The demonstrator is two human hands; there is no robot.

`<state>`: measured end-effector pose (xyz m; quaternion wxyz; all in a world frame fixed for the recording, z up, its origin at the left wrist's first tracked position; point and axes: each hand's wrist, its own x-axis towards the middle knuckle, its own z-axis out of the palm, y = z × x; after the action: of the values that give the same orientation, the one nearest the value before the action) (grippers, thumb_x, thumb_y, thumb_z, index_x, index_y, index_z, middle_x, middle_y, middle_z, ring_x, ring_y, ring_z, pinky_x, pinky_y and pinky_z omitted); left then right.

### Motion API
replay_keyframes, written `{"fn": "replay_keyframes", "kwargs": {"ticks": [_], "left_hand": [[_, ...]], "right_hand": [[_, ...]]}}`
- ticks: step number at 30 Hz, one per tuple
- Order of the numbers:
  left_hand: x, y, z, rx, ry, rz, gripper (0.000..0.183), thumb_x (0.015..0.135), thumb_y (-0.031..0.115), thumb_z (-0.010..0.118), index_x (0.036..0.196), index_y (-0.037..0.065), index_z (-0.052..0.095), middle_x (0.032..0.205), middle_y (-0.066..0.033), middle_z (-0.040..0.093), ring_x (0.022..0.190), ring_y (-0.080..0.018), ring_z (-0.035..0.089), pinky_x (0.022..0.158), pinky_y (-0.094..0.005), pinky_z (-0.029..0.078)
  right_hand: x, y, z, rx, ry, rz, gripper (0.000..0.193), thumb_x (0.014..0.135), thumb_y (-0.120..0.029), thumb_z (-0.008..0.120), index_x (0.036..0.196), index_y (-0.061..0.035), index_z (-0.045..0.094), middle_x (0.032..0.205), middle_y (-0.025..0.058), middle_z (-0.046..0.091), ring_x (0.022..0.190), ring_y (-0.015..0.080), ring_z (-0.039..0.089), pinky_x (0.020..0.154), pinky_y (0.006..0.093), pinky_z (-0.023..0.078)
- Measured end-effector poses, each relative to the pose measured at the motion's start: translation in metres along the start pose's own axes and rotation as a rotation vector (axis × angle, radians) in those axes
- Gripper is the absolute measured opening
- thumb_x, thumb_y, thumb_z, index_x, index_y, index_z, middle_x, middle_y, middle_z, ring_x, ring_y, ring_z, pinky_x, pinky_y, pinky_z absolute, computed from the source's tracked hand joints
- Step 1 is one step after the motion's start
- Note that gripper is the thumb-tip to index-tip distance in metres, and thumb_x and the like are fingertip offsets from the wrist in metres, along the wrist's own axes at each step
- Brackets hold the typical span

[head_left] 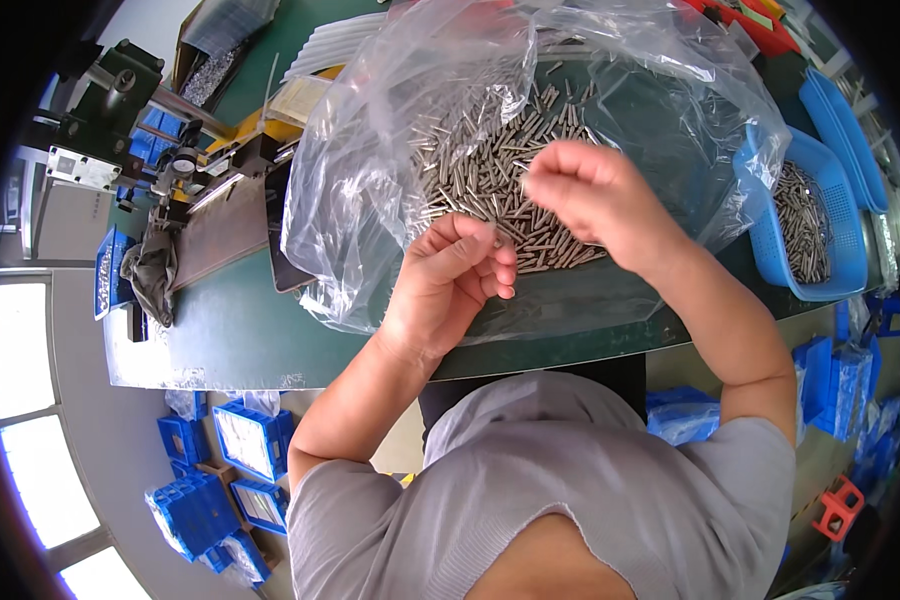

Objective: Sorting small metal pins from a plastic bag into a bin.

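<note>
Many small metal pins (pixel 480 165) lie heaped on a large clear plastic bag (pixel 355 180) spread over the green table. At the near edge of the heap, my left hand (pixel 450 275) is turned partly palm up, its thumb and forefinger pinched together on a small metal piece whose shape is mostly hidden. My right hand (pixel 595 195) hovers over the right side of the heap with curled fingers, thumb against forefinger. A tiny bright spot shows at its fingertips, too small to name. The two hands are apart.
A blue plastic basket (pixel 840 215) holding more metal pins stands at the right table edge, beside another blue basket (pixel 838 125). On the left are a dark machine fixture (pixel 120 85) and a crumpled dark cloth (pixel 152 272). Blue crates (pixel 195 510) stand on the floor.
</note>
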<state>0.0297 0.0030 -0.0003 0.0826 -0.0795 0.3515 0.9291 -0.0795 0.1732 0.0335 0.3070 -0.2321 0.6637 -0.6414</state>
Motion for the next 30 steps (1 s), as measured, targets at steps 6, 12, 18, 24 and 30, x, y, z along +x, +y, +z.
{"fn": "replay_keyframes", "kwargs": {"ticks": [6,12,18,24,30], "left_hand": [[0.001,0.001,-0.002,-0.043,0.058,0.029,0.01,0.091,0.012,0.051,0.087,0.004,0.055,0.081,-0.0111,0.061,0.069,-0.018,0.058,0.062,-0.0293,0.049],[0.0,0.004,-0.002,-0.084,0.068,0.03,0.01,0.091,0.01,0.05,0.087,0.003,0.056,0.08,-0.0122,0.062,0.069,-0.0193,0.06,0.063,-0.0304,0.051],[0.001,0.003,-0.002,-0.067,0.065,0.024,0.009,0.091,0.01,0.05,0.087,0.003,0.056,0.08,-0.0121,0.062,0.068,-0.0191,0.06,0.062,-0.0306,0.051],[0.001,0.001,-0.001,-0.002,0.037,0.002,0.01,0.091,0.012,0.051,0.087,0.005,0.053,0.082,-0.0112,0.06,0.068,-0.0178,0.056,0.061,-0.0288,0.047],[0.0,-0.001,-0.002,-0.05,-0.025,-0.065,0.009,0.091,0.01,0.052,0.09,0.002,0.055,0.084,-0.0126,0.063,0.072,-0.02,0.062,0.065,-0.0318,0.053]], "right_hand": [[0.009,0.003,-0.019,0.399,-0.112,0.191,0.007,0.086,-0.013,0.053,0.084,-0.0061,0.051,0.064,-0.0033,0.045,0.051,0.0026,0.038,0.037,0.0153,0.021],[-0.001,0.007,-0.003,-0.907,-0.201,-0.269,0.013,0.072,-0.012,0.067,0.08,-0.0036,0.063,0.069,0.0061,0.062,0.065,0.0213,0.061,0.058,0.0323,0.046],[-0.002,0.02,0.007,-1.107,-0.143,-0.385,0.015,0.073,-0.018,0.065,0.077,-0.0048,0.06,0.072,0.0101,0.063,0.068,0.0294,0.062,0.061,0.0408,0.048],[0.005,0.014,-0.005,-0.587,-0.095,-0.24,0.011,0.077,-0.014,0.058,0.078,-0.0027,0.058,0.07,0.0092,0.06,0.058,0.0227,0.057,0.055,0.0348,0.044],[-0.001,0.001,-0.004,0.391,-0.228,0.225,0.011,0.09,-0.015,0.052,0.092,-0.0042,0.054,0.076,0.0004,0.053,0.053,-0.0006,0.037,0.043,0.0141,0.025]]}}
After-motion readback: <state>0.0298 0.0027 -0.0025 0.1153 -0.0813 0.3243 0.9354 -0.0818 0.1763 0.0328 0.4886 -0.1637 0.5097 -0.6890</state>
